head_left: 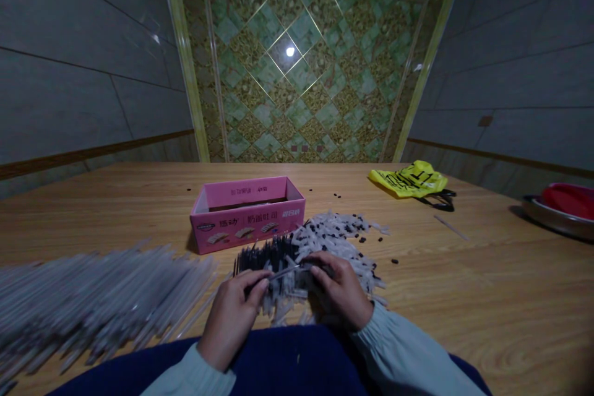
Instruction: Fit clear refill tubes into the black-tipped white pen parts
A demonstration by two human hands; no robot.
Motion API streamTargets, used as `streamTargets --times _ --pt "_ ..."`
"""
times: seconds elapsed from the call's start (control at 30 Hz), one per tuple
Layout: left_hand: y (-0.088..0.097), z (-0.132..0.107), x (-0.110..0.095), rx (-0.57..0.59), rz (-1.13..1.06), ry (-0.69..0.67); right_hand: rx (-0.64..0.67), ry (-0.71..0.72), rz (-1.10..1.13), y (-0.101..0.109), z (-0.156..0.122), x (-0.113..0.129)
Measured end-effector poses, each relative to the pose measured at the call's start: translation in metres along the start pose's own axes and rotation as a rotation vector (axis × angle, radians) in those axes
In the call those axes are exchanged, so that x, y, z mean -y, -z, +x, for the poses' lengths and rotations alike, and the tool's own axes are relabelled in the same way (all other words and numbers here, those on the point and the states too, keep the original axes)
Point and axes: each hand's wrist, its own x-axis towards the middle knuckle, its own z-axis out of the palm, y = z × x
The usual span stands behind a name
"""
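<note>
Between my two hands runs a thin dark stick (285, 272). Its near end is pinched in the thumb and forefinger of my left hand (234, 312). My right hand (341, 288) is closed around the other end, where the fingers hide most of what they grip. Just beyond and under the hands lies a heap of short clear plastic pieces (334, 235), with small black bits mixed in. A bunch of black-tipped thin sticks (260, 258) sits at its left side. Many long, clear, thin tubes (106, 297) lie in a wide pile left of my left hand.
A pink open-topped box (250, 223) with printed sides stands behind the bunch. Farther right lie a yellow plastic bag (408, 180) with a black strap and one loose thin stick (450, 227). A red item in a round tray (563, 223) sits at the right table edge.
</note>
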Motion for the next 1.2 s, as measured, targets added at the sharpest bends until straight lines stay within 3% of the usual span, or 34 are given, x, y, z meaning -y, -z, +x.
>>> streamTargets --times 0.37,0.83,1.03,1.2 --pt "0.000 0.000 0.000 -0.022 0.019 -0.010 -0.021 0.008 0.119 -0.004 -0.001 -0.003" --pt "0.002 -0.005 -0.008 0.013 0.129 -0.122 0.033 0.092 -0.050 -0.003 -0.002 -0.002" --pt "-0.001 -0.003 -0.003 0.035 0.071 -0.025 -0.009 0.026 -0.082 -0.003 -0.003 0.002" --pt "-0.003 -0.002 0.000 0.109 0.010 0.027 0.022 0.067 -0.045 -0.001 -0.003 0.004"
